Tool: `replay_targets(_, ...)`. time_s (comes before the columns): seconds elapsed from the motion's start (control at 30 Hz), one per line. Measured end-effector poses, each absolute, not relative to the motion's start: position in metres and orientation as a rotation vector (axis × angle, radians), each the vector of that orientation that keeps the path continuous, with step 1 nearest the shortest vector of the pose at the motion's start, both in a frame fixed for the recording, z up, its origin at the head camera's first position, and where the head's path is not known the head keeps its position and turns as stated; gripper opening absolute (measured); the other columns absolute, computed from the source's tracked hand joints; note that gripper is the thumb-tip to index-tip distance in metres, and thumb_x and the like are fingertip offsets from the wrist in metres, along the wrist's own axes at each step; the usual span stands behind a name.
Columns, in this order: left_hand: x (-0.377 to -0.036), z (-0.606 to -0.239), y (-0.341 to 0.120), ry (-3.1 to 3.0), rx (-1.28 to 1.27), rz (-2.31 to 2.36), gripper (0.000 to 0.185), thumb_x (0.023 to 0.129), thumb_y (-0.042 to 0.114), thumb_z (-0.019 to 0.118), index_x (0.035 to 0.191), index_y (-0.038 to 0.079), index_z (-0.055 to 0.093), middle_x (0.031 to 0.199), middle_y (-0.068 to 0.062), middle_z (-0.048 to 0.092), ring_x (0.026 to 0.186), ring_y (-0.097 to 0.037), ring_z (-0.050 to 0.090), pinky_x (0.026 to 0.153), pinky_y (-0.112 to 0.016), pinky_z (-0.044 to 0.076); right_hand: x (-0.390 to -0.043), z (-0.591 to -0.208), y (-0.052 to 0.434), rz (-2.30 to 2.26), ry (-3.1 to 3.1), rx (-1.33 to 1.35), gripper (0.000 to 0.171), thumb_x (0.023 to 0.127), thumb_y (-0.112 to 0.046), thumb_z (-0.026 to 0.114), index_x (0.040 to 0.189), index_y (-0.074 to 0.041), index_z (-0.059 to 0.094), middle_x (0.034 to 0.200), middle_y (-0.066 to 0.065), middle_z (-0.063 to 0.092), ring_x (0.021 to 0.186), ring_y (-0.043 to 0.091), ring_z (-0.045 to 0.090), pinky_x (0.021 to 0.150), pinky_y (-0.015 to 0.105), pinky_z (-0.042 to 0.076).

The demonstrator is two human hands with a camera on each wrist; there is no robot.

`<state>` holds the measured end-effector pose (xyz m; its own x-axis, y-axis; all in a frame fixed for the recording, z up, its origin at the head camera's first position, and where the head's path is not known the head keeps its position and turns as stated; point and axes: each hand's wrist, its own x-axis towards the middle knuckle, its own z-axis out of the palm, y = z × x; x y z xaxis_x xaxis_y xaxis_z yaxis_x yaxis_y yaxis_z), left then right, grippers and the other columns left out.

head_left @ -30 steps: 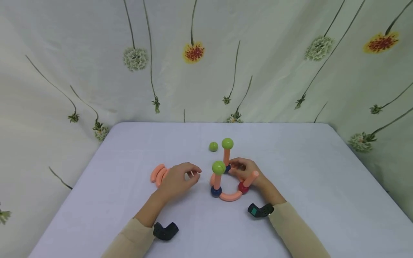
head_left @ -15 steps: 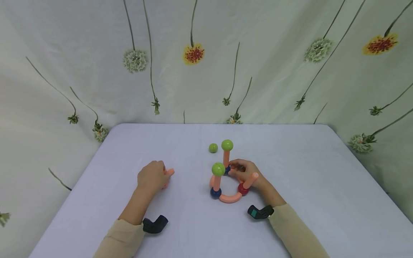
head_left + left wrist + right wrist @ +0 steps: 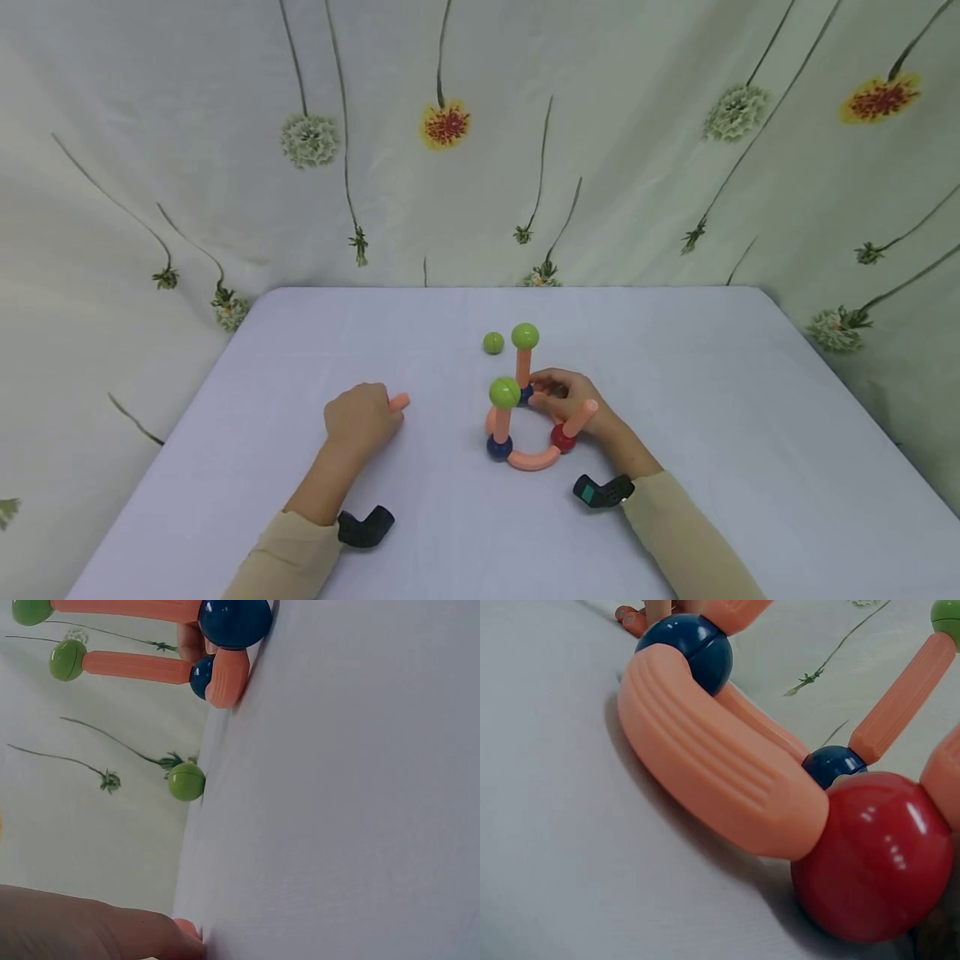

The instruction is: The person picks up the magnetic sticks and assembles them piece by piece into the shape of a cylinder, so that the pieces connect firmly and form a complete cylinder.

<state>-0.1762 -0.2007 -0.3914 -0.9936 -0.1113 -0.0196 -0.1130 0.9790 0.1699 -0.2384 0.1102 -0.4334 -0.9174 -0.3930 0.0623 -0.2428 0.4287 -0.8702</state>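
Curling round a peach piece (image 3: 398, 402) on the table (image 3: 720, 417), the left hand (image 3: 360, 418) should lift it cleanly while the right hand (image 3: 573, 402), fingers closed about the ring structure (image 3: 525, 433), steadies its uprights.

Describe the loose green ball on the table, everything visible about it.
The loose green ball is a small, smooth, plastic-looking lime-green sphere. It rests on the pale table toward the far edge, just left of the taller upright orange stick, apart from it. The left wrist view shows a faint seam around it. Neither hand touches it.
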Motion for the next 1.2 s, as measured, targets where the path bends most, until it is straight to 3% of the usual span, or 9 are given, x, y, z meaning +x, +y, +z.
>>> replay_targets(0.17, -0.177, -0.395, -0.202, 3.138, -0.177, 0.365, 0.020, 0.086, 0.021, 0.057, 0.073, 0.006, 0.051, 0.063, -0.008, 0.050, 0.057, -0.024, 0.051, 0.050, -0.036, 0.039, -0.232, -0.422, 0.109, -1.508, 2.513, -0.565, 0.033, 0.089, -0.009, 0.070, 0.119, 0.002, 0.064, 0.097, 0.010, 0.065, 0.085, 0.021, 0.055, 0.075, 0.030, 0.044)
replay_targets(0.33, -0.179, -0.398, -0.201, 3.166, -0.200, 0.532, 0.020, 0.090, 0.025, 0.057, 0.080, 0.007, 0.054, 0.062, -0.005, 0.051, 0.055, -0.023, 0.051, 0.049, -0.035, 0.038, -0.239, -0.432, 0.111, -1.513, 2.514, -0.565, 0.035, 0.089, -0.012, 0.071, 0.120, 0.001, 0.064, 0.099, 0.009, 0.066, 0.086, 0.020, 0.055, 0.076, 0.031, 0.044)
replay_targets(0.53, -0.180, -0.400, -0.199, 3.152, -0.159, 0.738, 0.027, 0.090, 0.031, 0.065, 0.096, 0.005, 0.063, 0.072, -0.004, 0.059, 0.062, -0.021, 0.055, 0.054, -0.034, 0.041, -0.242, -0.437, 0.113, -1.522, 2.515, -0.566, 0.035, 0.088, -0.011, 0.072, 0.120, 0.000, 0.065, 0.098, 0.009, 0.066, 0.085, 0.020, 0.055, 0.075, 0.030, 0.044)
replay_targets(0.73, -0.181, -0.394, -0.197, 3.008, -0.189, 1.020, 0.038, 0.091, 0.039, 0.065, 0.109, 0.005, 0.062, 0.077, -0.002, 0.064, 0.068, -0.019, 0.055, 0.060, -0.033, 0.042, -0.242, -0.437, 0.112, -1.529, 2.510, -0.599, 0.034, 0.088, -0.011, 0.071, 0.119, 0.000, 0.065, 0.097, 0.009, 0.065, 0.085, 0.021, 0.055, 0.074, 0.029, 0.044)
replay_targets(0.9, -0.179, -0.381, -0.190, 2.938, -0.158, 1.126, 0.040, 0.091, 0.041, 0.066, 0.113, 0.009, 0.061, 0.071, 0.001, 0.063, 0.065, -0.018, 0.053, 0.059, -0.031, 0.039, -0.242, -0.435, 0.111, -1.517, 2.512, -0.590, 0.033, 0.089, -0.012, 0.071, 0.119, -0.001, 0.066, 0.096, 0.007, 0.065, 0.084, 0.020, 0.054, 0.073, 0.029, 0.044)
replay_targets(1.2, -0.185, -0.349, -0.157, 2.881, 0.017, 1.247, 0.034, 0.089, 0.031, 0.070, 0.114, 0.010, 0.061, 0.069, -0.002, 0.062, 0.060, -0.017, 0.055, 0.055, -0.030, 0.039, -0.240, -0.436, 0.112, -1.535, 2.502, -0.581, 0.033, 0.088, -0.012, 0.071, 0.119, -0.001, 0.066, 0.096, 0.008, 0.065, 0.084, 0.019, 0.053, 0.073, 0.029, 0.043)
